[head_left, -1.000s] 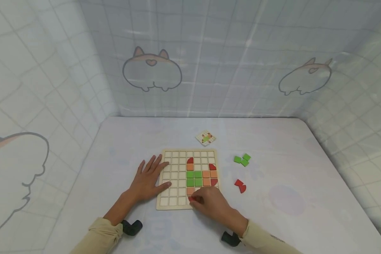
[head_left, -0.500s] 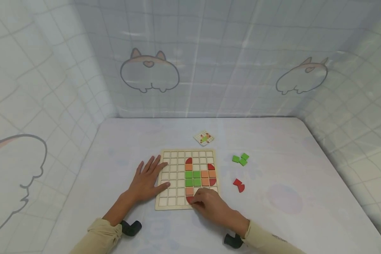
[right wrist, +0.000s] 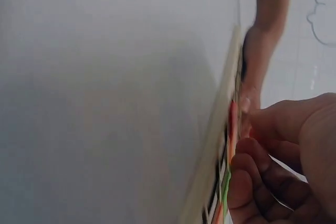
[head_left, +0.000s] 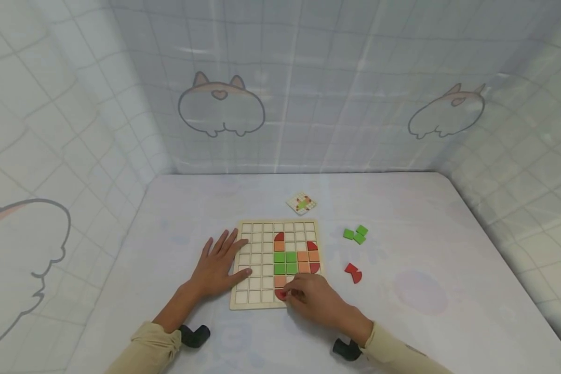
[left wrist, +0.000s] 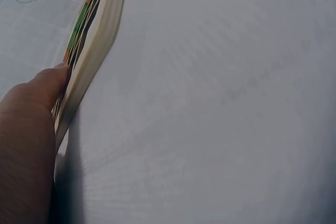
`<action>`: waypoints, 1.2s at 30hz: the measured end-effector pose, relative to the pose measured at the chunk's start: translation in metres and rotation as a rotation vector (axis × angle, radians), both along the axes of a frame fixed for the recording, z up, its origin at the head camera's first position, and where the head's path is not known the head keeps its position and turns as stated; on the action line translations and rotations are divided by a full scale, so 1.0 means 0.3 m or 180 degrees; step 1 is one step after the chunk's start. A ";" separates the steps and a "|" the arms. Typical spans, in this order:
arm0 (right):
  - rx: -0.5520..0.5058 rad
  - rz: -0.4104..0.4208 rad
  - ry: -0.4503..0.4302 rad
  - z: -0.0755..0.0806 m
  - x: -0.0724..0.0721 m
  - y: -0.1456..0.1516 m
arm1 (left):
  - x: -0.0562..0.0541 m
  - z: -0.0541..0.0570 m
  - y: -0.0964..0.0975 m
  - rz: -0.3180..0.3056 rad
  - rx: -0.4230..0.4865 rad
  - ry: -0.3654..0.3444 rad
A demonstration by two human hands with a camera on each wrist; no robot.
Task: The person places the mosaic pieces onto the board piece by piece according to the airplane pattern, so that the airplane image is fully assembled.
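A pale wooden grid board [head_left: 256,283] lies on the table with green square tiles [head_left: 285,263], orange square tiles [head_left: 304,256] and red quarter-round tiles [head_left: 312,245] in its cells. My left hand [head_left: 215,267] lies flat with fingers spread, touching the board's left edge; its thumb [left wrist: 50,82] rests on the board in the left wrist view. My right hand [head_left: 315,298] pinches a red quarter-round tile [head_left: 279,295] at a cell in the near row. Its fingertips cover part of that tile. In the right wrist view, the curled right fingers [right wrist: 244,177] hide part of the board.
A small pattern card [head_left: 302,203] lies behind the board. To the right are loose green tiles [head_left: 355,235] and loose red tiles [head_left: 354,273]. Light tiled-print curtains [head_left: 308,130] enclose the table's back and sides. A dark strap piece [head_left: 195,336] sits at the left wrist.
The red quarter-round tile has settled lower and flatter into its near-row cell, with my right fingers still at it. My left hand has stayed in place.
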State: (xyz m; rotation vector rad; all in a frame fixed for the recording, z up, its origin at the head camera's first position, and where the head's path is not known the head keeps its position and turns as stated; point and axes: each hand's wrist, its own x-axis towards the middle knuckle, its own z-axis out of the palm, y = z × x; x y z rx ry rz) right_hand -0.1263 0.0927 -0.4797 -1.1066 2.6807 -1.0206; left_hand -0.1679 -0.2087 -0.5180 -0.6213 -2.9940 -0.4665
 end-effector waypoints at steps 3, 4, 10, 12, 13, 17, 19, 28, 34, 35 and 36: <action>-0.0021 -0.0304 0.0012 0.011 -0.010 0.041 | -0.002 -0.002 -0.001 0.0007 0.0022 0.0005; 0.0024 -0.0427 0.0045 0.014 -0.015 0.057 | -0.002 -0.001 -0.001 0.0011 0.0031 0.0007; 0.0391 -0.1045 0.0224 0.023 -0.044 0.155 | -0.004 0.003 0.001 0.0050 0.0117 -0.0014; 0.0505 -0.1245 0.0240 0.027 -0.055 0.187 | -0.003 0.005 0.002 0.0064 0.0144 -0.0032; 0.0556 -0.1332 0.0255 0.028 -0.060 0.203 | -0.003 0.005 0.002 0.0066 0.0146 -0.0036; 0.0727 -0.1649 0.0234 0.033 -0.080 0.265 | -0.002 0.002 0.006 0.0065 0.0119 -0.0064; 0.0794 -0.1755 0.0226 0.032 -0.092 0.294 | -0.001 0.002 0.007 0.0063 0.0121 -0.0077; 0.0888 -0.2026 0.0037 0.004 -0.196 0.377 | -0.002 -0.002 0.002 0.0087 0.0144 -0.0083; 0.0939 -0.2012 0.0102 0.002 -0.290 0.413 | 0.000 -0.005 0.001 0.0087 0.0146 -0.0058; 0.0926 -0.1996 0.0100 0.005 -0.301 0.417 | -0.001 -0.006 0.001 0.0083 0.0145 -0.0048; 0.0918 -0.1968 0.0106 0.006 -0.312 0.422 | -0.001 -0.007 0.002 0.0079 0.0145 -0.0036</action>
